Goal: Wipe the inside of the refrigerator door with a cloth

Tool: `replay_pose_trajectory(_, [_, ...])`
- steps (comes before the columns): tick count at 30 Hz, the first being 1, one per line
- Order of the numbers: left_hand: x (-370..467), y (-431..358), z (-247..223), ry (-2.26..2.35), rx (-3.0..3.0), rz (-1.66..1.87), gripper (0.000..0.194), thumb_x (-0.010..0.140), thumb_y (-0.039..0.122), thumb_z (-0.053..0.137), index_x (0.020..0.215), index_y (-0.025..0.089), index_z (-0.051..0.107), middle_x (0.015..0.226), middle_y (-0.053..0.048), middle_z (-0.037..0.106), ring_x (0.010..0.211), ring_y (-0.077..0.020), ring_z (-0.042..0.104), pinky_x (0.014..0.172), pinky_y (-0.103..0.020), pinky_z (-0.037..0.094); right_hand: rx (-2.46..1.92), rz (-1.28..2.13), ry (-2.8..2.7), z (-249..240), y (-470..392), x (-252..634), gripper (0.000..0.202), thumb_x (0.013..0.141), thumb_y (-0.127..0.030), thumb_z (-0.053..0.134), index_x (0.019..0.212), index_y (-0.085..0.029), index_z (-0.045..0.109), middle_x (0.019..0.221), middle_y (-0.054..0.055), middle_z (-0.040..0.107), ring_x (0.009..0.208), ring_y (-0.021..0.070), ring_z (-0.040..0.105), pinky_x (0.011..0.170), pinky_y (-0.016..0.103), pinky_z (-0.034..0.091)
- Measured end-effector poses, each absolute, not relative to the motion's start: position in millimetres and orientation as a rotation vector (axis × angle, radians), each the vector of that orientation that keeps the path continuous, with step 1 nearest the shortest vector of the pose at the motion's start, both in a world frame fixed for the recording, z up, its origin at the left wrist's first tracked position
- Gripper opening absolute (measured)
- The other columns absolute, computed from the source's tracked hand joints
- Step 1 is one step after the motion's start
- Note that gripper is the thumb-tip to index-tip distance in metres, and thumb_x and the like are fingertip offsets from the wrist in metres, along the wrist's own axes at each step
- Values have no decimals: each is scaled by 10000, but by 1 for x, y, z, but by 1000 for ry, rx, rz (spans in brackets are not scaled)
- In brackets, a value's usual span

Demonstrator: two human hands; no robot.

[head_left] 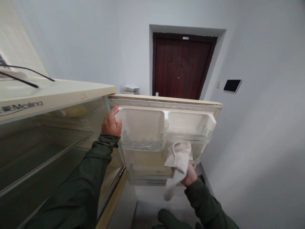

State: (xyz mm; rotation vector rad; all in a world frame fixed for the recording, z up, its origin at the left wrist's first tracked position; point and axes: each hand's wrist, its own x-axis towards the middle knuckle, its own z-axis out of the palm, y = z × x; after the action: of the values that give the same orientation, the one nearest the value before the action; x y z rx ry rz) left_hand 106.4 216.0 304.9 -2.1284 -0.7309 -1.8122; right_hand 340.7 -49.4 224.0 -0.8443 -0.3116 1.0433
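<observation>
A cream fridge door stands swung open in front of me, its inner side facing me with clear plastic door bins. My left hand grips the hinge-side edge of the door near its top. My right hand holds a crumpled white cloth and presses it against the underside of the right upper bin. Part of the cloth hangs down below my hand. Both sleeves are dark green.
The open fridge body is on my left, with glass shelves inside and black cables on its top. A dark brown door is straight ahead, and a white wall with a small dark panel is close on the right.
</observation>
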Motion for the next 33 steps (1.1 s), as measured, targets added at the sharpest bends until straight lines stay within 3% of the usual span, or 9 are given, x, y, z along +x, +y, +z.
replay_pose_trajectory(5, [106,205,310,-735,-2130,-1807,417,912,176,457,1293,29,539,1390,-203,581,1325,-215,538,1137,-374,426,-822,1075,-285,286,-21,335,378,880,-168,341,1043,-170,682,899,61,750,940,170,704,974,334,549])
replay_pose_trajectory(9, [106,206,310,-707,-2126,-1815,426,911,170,460,1281,-26,537,1382,-228,579,1325,-223,537,1136,-369,424,-868,1090,-591,298,-21,358,460,877,-256,339,1198,-143,647,1034,116,734,1067,210,668,1000,410,534])
replay_pose_trajectory(14, [104,222,305,-589,-2059,-1818,425,899,193,474,1266,-5,554,1353,-204,609,1300,-201,560,1116,-326,441,-1075,793,-530,269,-54,400,449,843,-395,373,1103,-188,675,999,114,727,1059,226,671,987,421,537])
replay_pose_trajectory(18, [102,234,302,-503,-2003,-1801,411,897,197,471,1262,24,552,1337,-186,625,1286,-189,571,1094,-329,463,-1085,563,-347,254,-68,407,406,797,-374,388,1055,-212,656,971,94,720,1032,224,679,1002,432,529])
replay_pose_trajectory(23, [101,226,305,-525,-2062,-1816,408,910,177,484,1277,8,539,1354,-211,605,1307,-202,554,1109,-354,454,-1483,-182,-333,232,-55,389,359,819,-335,355,1006,-195,628,1123,154,680,1192,255,592,1029,425,499])
replay_pose_trajectory(26, [102,217,307,-582,-2102,-1825,405,923,188,467,1274,-2,533,1358,-230,595,1318,-208,544,1124,-365,439,-1635,-356,-708,221,-41,386,368,846,-336,388,1040,-163,649,1154,174,668,1182,286,580,1081,467,440])
replay_pose_trajectory(30, [103,208,310,-641,-2123,-1826,416,930,192,452,1269,-38,528,1354,-260,585,1329,-219,533,1139,-363,419,-1915,-203,-1484,225,-19,375,424,858,-224,412,1168,-96,671,1205,207,651,1198,308,552,1102,472,402])
replay_pose_trajectory(33, [103,209,309,-692,-2131,-1800,425,930,195,441,1271,-43,528,1361,-259,581,1331,-218,531,1145,-372,414,-2028,-68,-1819,238,-6,364,536,841,-127,440,1353,-126,599,1307,173,611,1263,281,520,1164,453,325])
